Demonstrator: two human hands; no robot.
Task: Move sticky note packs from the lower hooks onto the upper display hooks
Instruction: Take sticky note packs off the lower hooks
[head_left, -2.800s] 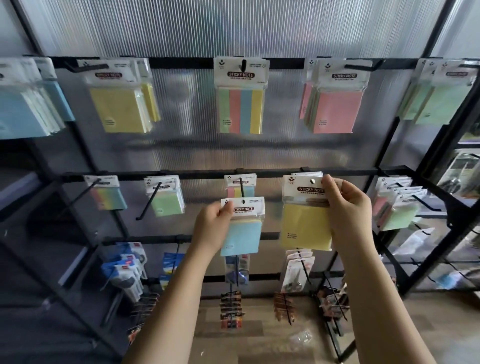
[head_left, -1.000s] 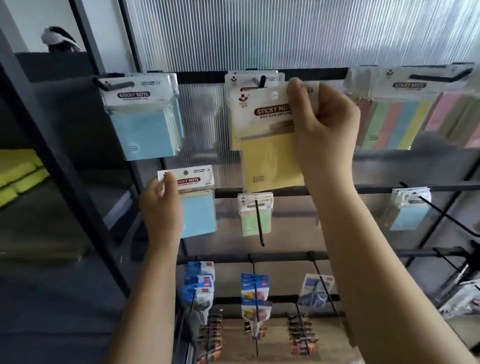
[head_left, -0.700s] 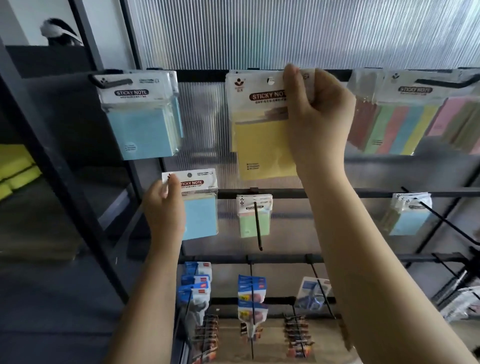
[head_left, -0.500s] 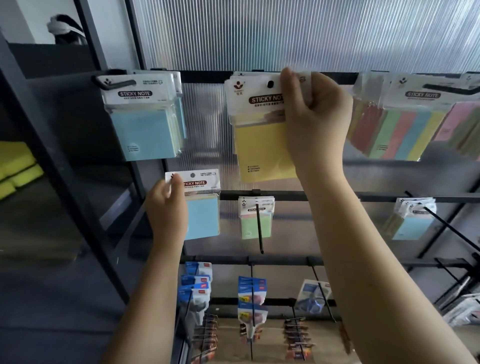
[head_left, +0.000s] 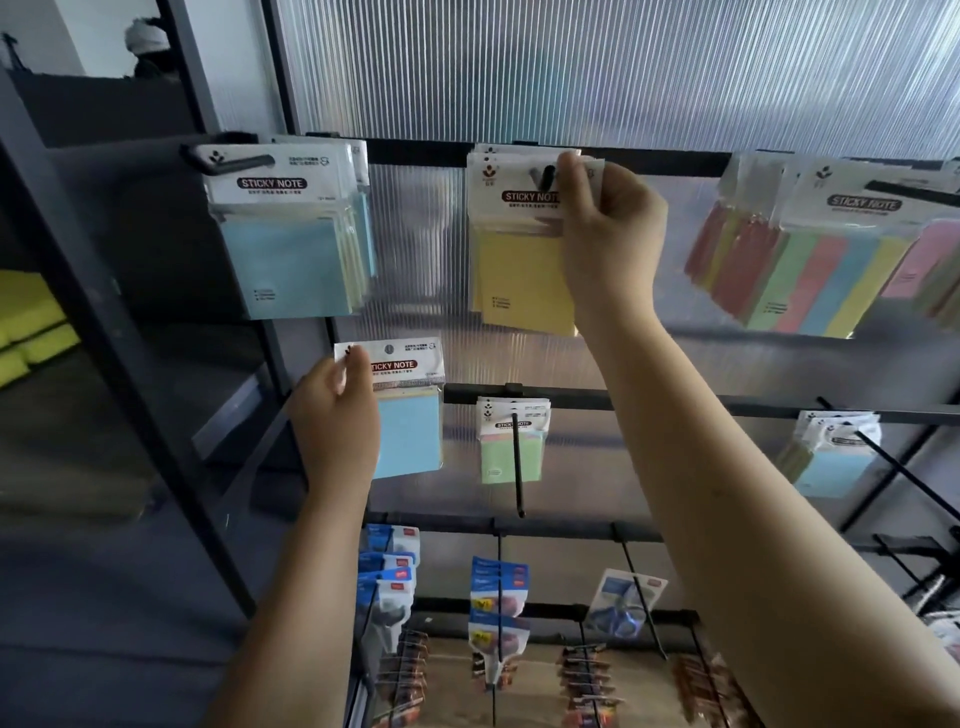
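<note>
My right hand (head_left: 610, 228) grips the header of a yellow sticky note pack (head_left: 519, 280) at the upper rail. The tip of the upper hook (head_left: 545, 176) shows through the pack's hanging hole, with more yellow packs behind it. My left hand (head_left: 337, 415) holds a blue sticky note pack (head_left: 410, 426) by its left edge, in the air below the upper row and left of the lower rail. Blue packs (head_left: 291, 244) hang on the upper left hook. A green pack (head_left: 511, 447) hangs on a lower hook.
Multicolour striped packs (head_left: 831, 270) hang at upper right, and blue packs (head_left: 831, 457) on a lower right hook. Long black prongs stick out toward me from the lower rail (head_left: 675, 402). Further down hang scissors and small carded goods. A dark shelf frame (head_left: 130, 364) stands at left.
My right hand carried the yellow pack from the lower row up to the upper hook, and the hook tip now pokes through its hole. My left hand, with the blue pack, rose too.
</note>
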